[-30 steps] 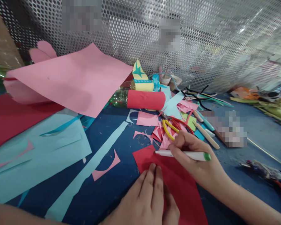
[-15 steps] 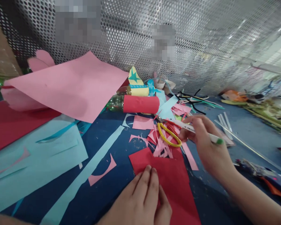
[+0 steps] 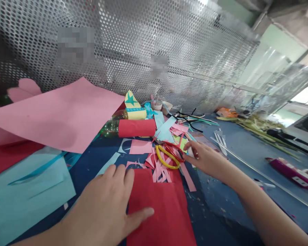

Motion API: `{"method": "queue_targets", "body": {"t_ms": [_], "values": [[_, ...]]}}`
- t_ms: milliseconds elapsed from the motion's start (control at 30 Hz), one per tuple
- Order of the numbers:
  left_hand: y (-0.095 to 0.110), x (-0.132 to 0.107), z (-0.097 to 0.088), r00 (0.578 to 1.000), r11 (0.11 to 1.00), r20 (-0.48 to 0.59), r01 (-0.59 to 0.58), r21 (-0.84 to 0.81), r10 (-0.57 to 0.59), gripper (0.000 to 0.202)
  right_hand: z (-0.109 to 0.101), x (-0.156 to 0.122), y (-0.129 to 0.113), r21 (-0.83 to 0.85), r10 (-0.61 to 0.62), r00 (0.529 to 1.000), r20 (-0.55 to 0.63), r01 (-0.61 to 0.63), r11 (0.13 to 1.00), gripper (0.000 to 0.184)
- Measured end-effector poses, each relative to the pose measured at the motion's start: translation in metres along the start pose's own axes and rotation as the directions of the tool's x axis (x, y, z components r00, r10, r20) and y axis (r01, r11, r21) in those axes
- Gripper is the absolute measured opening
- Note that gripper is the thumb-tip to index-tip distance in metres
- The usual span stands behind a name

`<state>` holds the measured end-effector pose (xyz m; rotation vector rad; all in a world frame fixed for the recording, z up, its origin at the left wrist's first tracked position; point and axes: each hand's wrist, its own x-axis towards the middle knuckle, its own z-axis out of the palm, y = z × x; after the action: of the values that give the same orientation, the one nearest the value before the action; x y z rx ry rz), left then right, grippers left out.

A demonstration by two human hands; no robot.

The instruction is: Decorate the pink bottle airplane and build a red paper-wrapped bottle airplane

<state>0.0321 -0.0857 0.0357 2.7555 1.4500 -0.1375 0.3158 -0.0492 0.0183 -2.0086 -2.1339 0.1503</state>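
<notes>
My left hand [image 3: 102, 205] lies flat with fingers spread, palm on the blue table and thumb resting on a red paper sheet [image 3: 164, 212] in front of me. My right hand [image 3: 205, 158] reaches left with fingers stretched out, fingertips at the handles of scissors [image 3: 169, 155] with one yellow and one red loop. The scissors lie on a heap of pink and red paper scraps [image 3: 157, 171] just beyond the red sheet. No pen shows in the right hand.
A red paper roll on a plastic bottle [image 3: 136, 128] and a yellow cone with a teal star [image 3: 130, 102] lie behind the scraps. A big pink sheet [image 3: 59, 116] and light blue paper [image 3: 28, 184] cover the left. A perforated metal screen [image 3: 143, 51] stands behind; a pink-purple object [image 3: 292, 171] lies right.
My right hand left the red sheet, swung toward the scissors, and the white green-capped pen it held is no longer seen. My left hand shifted left and spread flat. The view tilted up.
</notes>
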Motion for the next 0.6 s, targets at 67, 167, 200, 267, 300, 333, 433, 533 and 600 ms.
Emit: {"method": "queue_targets", "body": {"t_ms": [67,167,200,267,300,333,433,533,600], "values": [[-0.003,0.003,-0.006,0.993,0.997,0.092,0.073,-0.002,-0.072,0.071,-0.003,0.000,0.002,-0.024,0.012,0.999,0.036,-0.011,1.000,0.010],[-0.007,0.007,-0.012,0.974,0.995,0.206,0.101,-0.008,-0.097,0.069,-0.006,0.000,0.003,-0.006,0.010,1.000,0.029,-0.010,1.000,0.012],[-0.008,0.008,-0.014,0.969,0.995,0.227,0.101,-0.016,-0.095,0.068,-0.007,0.001,0.002,0.005,0.007,1.000,0.019,-0.007,1.000,0.012],[-0.012,0.008,-0.017,0.964,0.994,0.251,0.101,-0.044,-0.087,0.064,-0.006,0.003,-0.003,0.037,-0.005,1.000,-0.012,0.005,0.999,0.012],[-0.014,0.008,-0.018,0.964,0.992,0.254,0.103,-0.066,-0.083,0.061,-0.004,0.004,-0.007,0.060,-0.015,0.999,-0.029,0.017,0.998,0.012],[-0.016,0.009,-0.019,0.962,0.989,0.260,0.107,-0.098,-0.079,0.057,-0.001,0.005,-0.012,0.084,-0.028,0.999,-0.044,0.032,0.996,0.013],[-0.022,0.010,-0.022,0.962,0.969,0.266,0.118,-0.217,-0.058,0.042,0.012,0.011,-0.024,0.133,-0.054,0.998,-0.044,0.059,0.989,0.020],[-0.025,0.013,-0.021,0.971,0.943,0.235,0.104,-0.316,-0.028,0.025,0.024,0.015,-0.032,0.135,-0.035,0.999,-0.017,0.037,0.990,0.023],[-0.026,0.015,-0.018,0.974,0.930,0.227,0.097,-0.354,-0.015,0.024,0.026,0.016,-0.034,0.140,-0.012,1.000,0.005,0.011,0.990,0.020]]}}
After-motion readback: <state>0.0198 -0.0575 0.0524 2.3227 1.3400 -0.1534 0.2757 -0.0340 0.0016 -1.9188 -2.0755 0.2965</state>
